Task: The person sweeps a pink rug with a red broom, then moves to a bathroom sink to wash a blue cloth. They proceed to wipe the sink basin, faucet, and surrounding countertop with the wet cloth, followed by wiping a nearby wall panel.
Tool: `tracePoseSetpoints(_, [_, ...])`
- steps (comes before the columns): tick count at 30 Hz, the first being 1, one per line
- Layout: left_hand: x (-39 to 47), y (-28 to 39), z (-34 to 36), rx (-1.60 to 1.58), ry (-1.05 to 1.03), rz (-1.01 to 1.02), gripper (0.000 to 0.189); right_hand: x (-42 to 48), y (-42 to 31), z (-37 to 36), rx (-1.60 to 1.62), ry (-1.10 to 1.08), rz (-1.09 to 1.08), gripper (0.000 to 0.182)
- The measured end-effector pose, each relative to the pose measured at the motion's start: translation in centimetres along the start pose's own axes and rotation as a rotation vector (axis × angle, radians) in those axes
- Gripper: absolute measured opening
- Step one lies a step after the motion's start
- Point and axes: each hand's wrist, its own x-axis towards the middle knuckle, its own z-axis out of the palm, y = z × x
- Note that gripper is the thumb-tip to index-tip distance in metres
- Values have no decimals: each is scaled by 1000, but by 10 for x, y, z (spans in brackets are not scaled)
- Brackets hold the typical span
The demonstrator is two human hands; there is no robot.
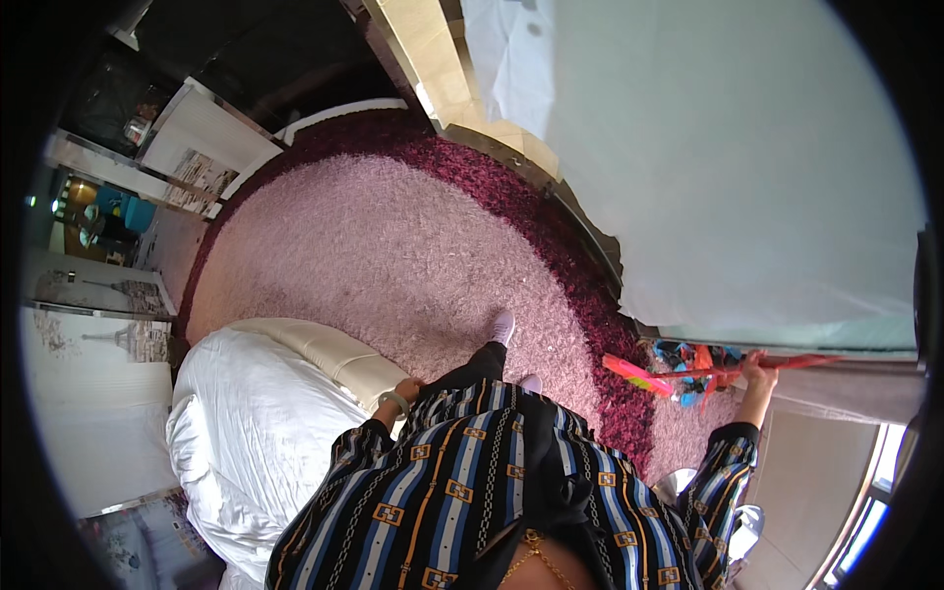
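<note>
My right hand is closed around the thin red handle of what looks like a broom, at the right of the head view. The broom's flat pink and red head is over the dark edge of the rug. Close behind the hand lies a heap of blue, red and black items, too tangled to tell apart. My left hand, with a pale bracelet at the wrist, hangs beside the bed's padded cream edge. Its fingers are partly hidden, and nothing shows in it.
A shaggy pink rug with a dark magenta border covers the floor. White bedding lies on the bed at the left. A large pale cloth hangs at the upper right. White panels with printed pictures stand at the far left.
</note>
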Motion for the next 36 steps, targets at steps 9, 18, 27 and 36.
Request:
tracePoseSetpoints(9, [76, 43, -46, 228, -189, 117, 25, -79, -46, 28, 232, 265, -36, 24])
tracePoseSetpoints(18, [125, 168, -122, 17, -170, 14, 22, -87, -34, -12, 223, 287, -73, 23])
tracePoseSetpoints(27, [101, 201, -80, -208, -110, -87, 26, -82, 17, 22, -234, 264, -205, 34])
tracePoseSetpoints(36, [97, 167, -52, -108, -26, -78, 25, -71, -26, -60, -788, 181, -215, 62])
